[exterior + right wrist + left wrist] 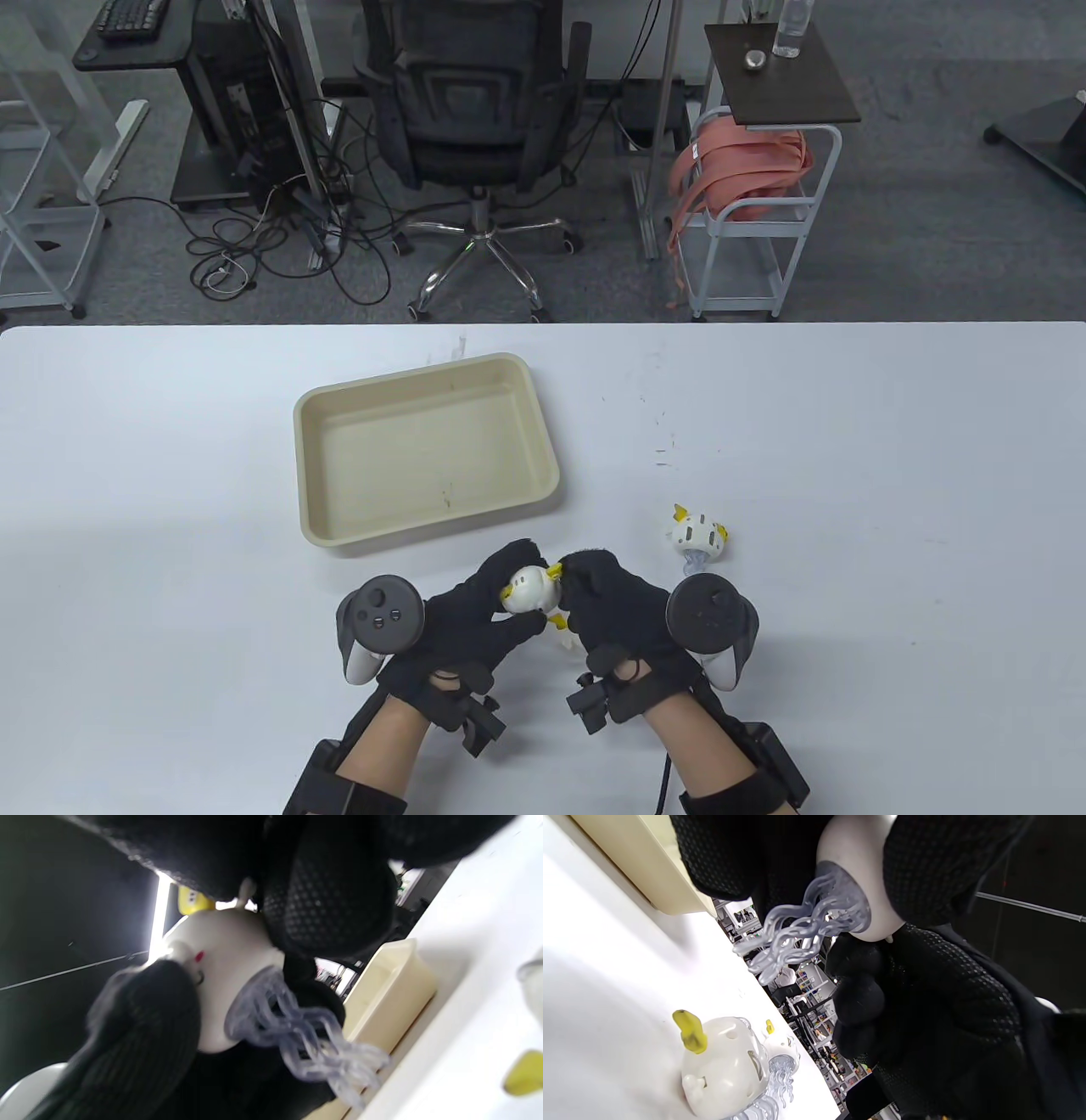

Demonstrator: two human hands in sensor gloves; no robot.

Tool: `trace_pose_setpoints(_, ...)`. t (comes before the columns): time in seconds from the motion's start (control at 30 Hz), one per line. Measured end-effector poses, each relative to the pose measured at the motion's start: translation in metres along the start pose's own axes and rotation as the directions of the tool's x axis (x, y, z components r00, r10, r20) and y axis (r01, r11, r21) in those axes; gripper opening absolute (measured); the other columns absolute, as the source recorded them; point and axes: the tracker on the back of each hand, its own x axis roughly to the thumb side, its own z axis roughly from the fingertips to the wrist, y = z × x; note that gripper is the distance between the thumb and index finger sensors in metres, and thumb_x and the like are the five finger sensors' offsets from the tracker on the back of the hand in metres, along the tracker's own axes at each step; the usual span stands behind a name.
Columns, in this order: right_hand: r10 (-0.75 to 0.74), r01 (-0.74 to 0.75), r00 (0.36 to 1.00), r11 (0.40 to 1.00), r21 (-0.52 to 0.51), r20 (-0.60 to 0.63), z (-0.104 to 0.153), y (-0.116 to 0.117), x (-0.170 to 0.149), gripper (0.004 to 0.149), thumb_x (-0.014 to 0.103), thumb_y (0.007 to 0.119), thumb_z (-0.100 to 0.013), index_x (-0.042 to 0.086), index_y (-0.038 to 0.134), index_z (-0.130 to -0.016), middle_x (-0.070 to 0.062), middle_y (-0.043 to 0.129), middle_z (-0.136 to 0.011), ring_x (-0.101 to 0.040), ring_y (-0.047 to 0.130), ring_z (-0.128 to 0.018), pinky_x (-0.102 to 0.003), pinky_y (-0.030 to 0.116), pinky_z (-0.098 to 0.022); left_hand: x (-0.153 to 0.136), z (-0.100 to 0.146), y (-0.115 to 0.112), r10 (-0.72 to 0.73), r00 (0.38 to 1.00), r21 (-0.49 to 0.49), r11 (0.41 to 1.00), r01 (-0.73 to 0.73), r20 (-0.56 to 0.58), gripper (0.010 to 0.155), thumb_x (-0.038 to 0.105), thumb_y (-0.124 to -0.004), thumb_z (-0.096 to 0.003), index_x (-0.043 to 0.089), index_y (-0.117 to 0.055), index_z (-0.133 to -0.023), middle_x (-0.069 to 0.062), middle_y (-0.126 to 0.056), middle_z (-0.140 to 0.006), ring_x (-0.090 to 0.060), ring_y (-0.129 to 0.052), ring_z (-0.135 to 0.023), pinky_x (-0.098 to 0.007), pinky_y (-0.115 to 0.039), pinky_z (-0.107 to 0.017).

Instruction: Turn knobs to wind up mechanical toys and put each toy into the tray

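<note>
A white jellyfish-shaped wind-up toy (526, 588) is held above the table between both hands. My left hand (496, 598) grips its body. My right hand (584, 584) pinches the yellow knob (555, 570) on its side. In the left wrist view the toy's white body (857, 861) and clear tentacles (806, 929) hang between black gloved fingers (941, 870). The right wrist view shows the same toy (225, 946), its tentacles (297, 1031) and my fingers (326, 899) at its top. The beige tray (424, 450) stands empty just beyond my hands.
A second toy (696, 535) lies on the table to the right of my right hand. Another toy (725, 1069) stands on the table below my hands, only its yellow bit (558, 624) showing from above. The tray's wall (645, 861) is close by.
</note>
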Motion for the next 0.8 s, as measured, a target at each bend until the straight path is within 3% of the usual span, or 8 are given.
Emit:
trace_pose_setpoints(0.1,0.006,-0.008,0.999,0.999,0.048,0.039,0.000,0.005,0.003,0.051,0.026,0.076,-0.052,-0.004,0.068,-0.092,-0.024,0.088,-0.075,-0.030,0.092,-0.049,-0.046,0.078,-0.034,-0.004,0.001,0.003,0.079,0.997,0.017,0.997,-0.079,-0.016,0.077,0.048,-0.086,-0.0458,0.022,-0.052,-0.110,-0.011,-0.081,-0.102,-0.023,-0.100,-0.079,-0.044,-0.080,-0.063)
trace_pose_setpoints(0.2,0.056,-0.058,0.996,0.998,0.036,0.065,0.000,0.006,0.006,0.049,0.025,0.074,-0.051,-0.005,0.067,-0.090,-0.023,0.088,-0.074,-0.030,0.092,-0.049,-0.046,0.078,-0.035,-0.007,0.000,0.003,0.142,0.989,0.005,0.990,-0.142,-0.026,0.078,0.049,-0.083,-0.0468,0.017,-0.051,-0.110,-0.014,-0.083,-0.099,-0.023,-0.101,-0.075,-0.043,-0.081,-0.062)
trace_pose_setpoints(0.5,0.073,-0.073,0.994,0.997,-0.002,0.083,0.000,0.001,0.005,0.045,0.028,0.074,-0.049,-0.007,0.078,-0.078,-0.017,0.097,-0.056,-0.023,0.096,-0.033,-0.042,0.081,-0.024,-0.007,-0.001,0.000,0.192,0.981,-0.030,0.981,-0.193,-0.023,0.077,0.052,-0.081,-0.0474,0.015,-0.052,-0.109,-0.013,-0.086,-0.096,-0.021,-0.103,-0.070,-0.042,-0.082,-0.060)
trace_pose_setpoints(0.8,-0.025,0.025,0.998,1.000,0.002,-0.049,-0.002,-0.005,-0.007,0.043,0.033,0.078,-0.049,-0.007,0.087,-0.062,-0.009,0.101,-0.035,-0.012,0.095,-0.013,-0.033,0.082,-0.007,-0.003,-0.001,-0.001,0.132,0.991,-0.035,0.991,-0.132,-0.007,0.075,0.048,-0.084,-0.0469,0.027,-0.052,-0.112,-0.012,-0.082,-0.101,-0.023,-0.100,-0.078,-0.045,-0.079,-0.064)
